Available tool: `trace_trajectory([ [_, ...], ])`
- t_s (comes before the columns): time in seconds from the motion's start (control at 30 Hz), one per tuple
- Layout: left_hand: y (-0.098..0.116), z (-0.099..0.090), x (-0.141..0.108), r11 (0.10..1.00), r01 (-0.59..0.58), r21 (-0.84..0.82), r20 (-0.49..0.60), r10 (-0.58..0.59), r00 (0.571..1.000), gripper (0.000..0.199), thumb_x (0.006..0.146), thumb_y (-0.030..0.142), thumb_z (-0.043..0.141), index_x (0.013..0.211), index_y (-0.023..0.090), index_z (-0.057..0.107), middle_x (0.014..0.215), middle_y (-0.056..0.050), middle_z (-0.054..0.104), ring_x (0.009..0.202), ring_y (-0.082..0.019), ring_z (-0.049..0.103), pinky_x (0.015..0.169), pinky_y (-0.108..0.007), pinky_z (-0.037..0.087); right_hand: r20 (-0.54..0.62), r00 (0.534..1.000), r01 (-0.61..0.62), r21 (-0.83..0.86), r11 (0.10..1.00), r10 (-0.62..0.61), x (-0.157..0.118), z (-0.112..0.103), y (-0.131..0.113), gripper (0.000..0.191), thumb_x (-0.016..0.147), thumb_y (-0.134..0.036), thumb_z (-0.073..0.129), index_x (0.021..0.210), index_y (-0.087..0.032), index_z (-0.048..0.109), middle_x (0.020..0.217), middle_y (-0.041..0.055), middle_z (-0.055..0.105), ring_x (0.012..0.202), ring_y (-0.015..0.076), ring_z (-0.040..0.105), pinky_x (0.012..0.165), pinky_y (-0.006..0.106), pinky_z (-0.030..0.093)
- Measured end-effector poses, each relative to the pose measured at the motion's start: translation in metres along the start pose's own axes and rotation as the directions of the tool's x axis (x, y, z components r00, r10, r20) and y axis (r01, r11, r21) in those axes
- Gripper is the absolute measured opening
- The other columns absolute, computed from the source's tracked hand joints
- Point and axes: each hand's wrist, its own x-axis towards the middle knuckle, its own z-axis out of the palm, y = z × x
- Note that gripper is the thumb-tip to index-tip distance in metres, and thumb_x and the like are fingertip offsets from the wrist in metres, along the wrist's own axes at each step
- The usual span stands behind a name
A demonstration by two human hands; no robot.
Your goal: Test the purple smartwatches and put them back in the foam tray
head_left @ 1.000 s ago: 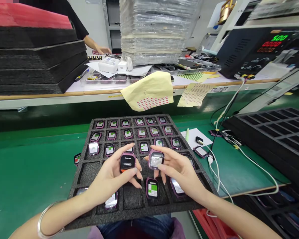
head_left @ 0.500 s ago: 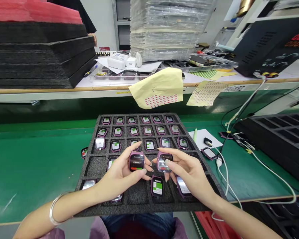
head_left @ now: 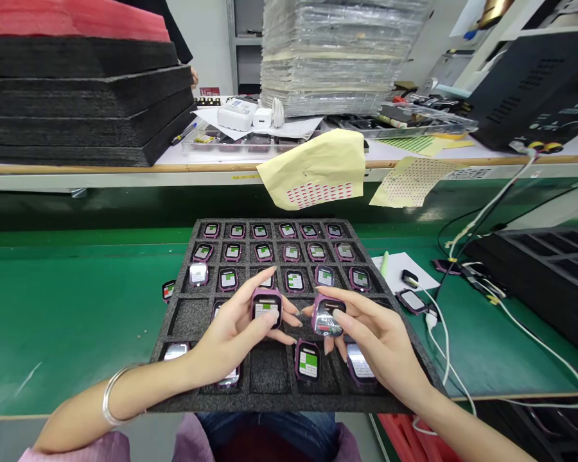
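My left hand (head_left: 243,321) is closed around a purple-framed smartwatch body (head_left: 264,307), its thumb on the lit screen, which shows white and green blocks. In my right hand (head_left: 366,327) is a second purple smartwatch (head_left: 322,314), darker on screen with a bit of red, the thumb lying on its glass. Both watches are held above a black foam tray (head_left: 268,372) divided into compartments. Rows of similar watches lie in it, many lit white and green, such as one watch (head_left: 308,361) between my hands. My forearms and hands hide some compartments.
Left of the tray lies another watch (head_left: 168,290) on the green bench (head_left: 77,308). To the right are white paper (head_left: 409,266), a green pen (head_left: 384,263), a watch (head_left: 411,301) and white cables (head_left: 544,333). Black foam trays (head_left: 77,109) and clear plastic trays (head_left: 327,58) are stacked on the shelf.
The left watch's screen has gone from dark with a red and green strip to white and green, and my left thumb now lies on it. The view has shifted slightly.
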Motion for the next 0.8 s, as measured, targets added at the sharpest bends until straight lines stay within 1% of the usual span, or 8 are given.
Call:
trace_trajectory([
  [0.1, 0.0000, 0.0003, 0.0004, 1.000, -0.010, 0.002, -0.017, 0.010, 1.000, 0.050, 0.091, 0.021, 0.051, 0.139, 0.028, 0.037, 0.102, -0.007, 0.062, 0.096, -0.020, 0.061, 0.078, -0.036, 0.058, 0.032, 0.999, -0.012, 0.073, 0.997, 0.009, -0.0011, 0.0005, 0.0005, 0.032, 0.088, -0.028, 0.062, 0.120, -0.022, 0.060, 0.091, 0.0085, 0.069, 0.057, 0.0158, 0.063, 0.042, 0.022, 0.048],
  [0.2, -0.0008, -0.0016, 0.0008, 0.999, -0.033, -0.010, 0.009, 0.034, 0.999, 0.051, 0.091, 0.018, 0.052, 0.138, 0.027, 0.037, 0.103, -0.008, 0.062, 0.097, -0.021, 0.061, 0.078, -0.036, 0.058, 0.074, 0.997, -0.045, 0.104, 0.994, 0.038, -0.0018, 0.0020, -0.0016, 0.041, 0.085, -0.025, 0.066, 0.125, -0.022, 0.056, 0.099, 0.0102, 0.068, 0.065, 0.0180, 0.065, 0.047, 0.024, 0.053],
  [0.3, -0.0015, -0.0029, 0.0006, 0.998, -0.054, -0.016, 0.037, 0.055, 0.998, 0.057, 0.087, 0.016, 0.057, 0.139, 0.026, 0.036, 0.106, -0.009, 0.060, 0.098, -0.022, 0.060, 0.080, -0.037, 0.058, 0.072, 0.995, -0.069, 0.064, 0.996, 0.065, -0.0020, 0.0044, -0.0045, 0.048, 0.083, -0.023, 0.070, 0.128, -0.021, 0.053, 0.090, 0.0080, 0.068, 0.065, 0.0180, 0.065, 0.050, 0.026, 0.055],
  [0.37, -0.0018, -0.0023, 0.0001, 0.999, -0.055, -0.003, 0.018, 0.055, 0.998, 0.063, 0.083, 0.014, 0.061, 0.139, 0.026, 0.034, 0.108, -0.009, 0.059, 0.099, -0.022, 0.060, 0.082, -0.037, 0.057, 0.048, 0.996, -0.079, 0.023, 0.997, 0.078, -0.0021, 0.0059, -0.0055, 0.049, 0.082, -0.025, 0.071, 0.128, -0.020, 0.054, 0.083, 0.0065, 0.068, 0.062, 0.0178, 0.064, 0.049, 0.026, 0.055],
  [0.43, -0.0022, -0.0010, -0.0003, 0.999, -0.046, 0.012, -0.011, 0.046, 0.999, 0.068, 0.081, 0.012, 0.064, 0.140, 0.026, 0.033, 0.108, -0.008, 0.058, 0.100, -0.021, 0.059, 0.084, -0.036, 0.056, 0.041, 0.996, -0.080, 0.002, 0.997, 0.079, -0.0023, 0.0065, -0.0055, 0.050, 0.081, -0.026, 0.072, 0.127, -0.019, 0.054, 0.086, 0.0075, 0.068, 0.062, 0.0179, 0.064, 0.048, 0.027, 0.055],
  [0.53, -0.0027, 0.0009, -0.0001, 0.999, -0.023, 0.030, -0.031, 0.024, 0.999, 0.065, 0.083, 0.013, 0.061, 0.140, 0.026, 0.031, 0.105, -0.007, 0.059, 0.096, -0.019, 0.060, 0.081, -0.034, 0.057, 0.059, 0.996, -0.063, 0.031, 0.998, 0.061, -0.0023, 0.0054, -0.0038, 0.048, 0.082, -0.027, 0.070, 0.127, -0.019, 0.055, 0.096, 0.0102, 0.068, 0.065, 0.0191, 0.065, 0.048, 0.027, 0.054],
  [0.63, -0.0029, 0.0009, 0.0006, 0.999, -0.005, 0.048, -0.026, 0.006, 1.000, 0.059, 0.087, 0.014, 0.057, 0.139, 0.024, 0.032, 0.101, -0.007, 0.058, 0.092, -0.018, 0.060, 0.076, -0.032, 0.059, 0.057, 0.998, -0.037, 0.103, 0.994, 0.031, -0.0014, 0.0033, -0.0008, 0.039, 0.087, -0.029, 0.064, 0.124, -0.020, 0.057, 0.099, 0.0114, 0.068, 0.065, 0.0203, 0.066, 0.047, 0.027, 0.053],
  [0.8, -0.0027, -0.0024, -0.0002, 0.999, -0.018, 0.032, 0.029, 0.017, 0.999, 0.062, 0.084, 0.012, 0.059, 0.139, 0.025, 0.033, 0.104, -0.008, 0.057, 0.095, -0.020, 0.059, 0.080, -0.036, 0.057, 0.054, 0.998, -0.016, 0.129, 0.991, 0.009, -0.0013, 0.0036, -0.0001, 0.036, 0.088, -0.027, 0.064, 0.123, -0.021, 0.058, 0.097, 0.0102, 0.069, 0.064, 0.0188, 0.066, 0.047, 0.025, 0.052],
])
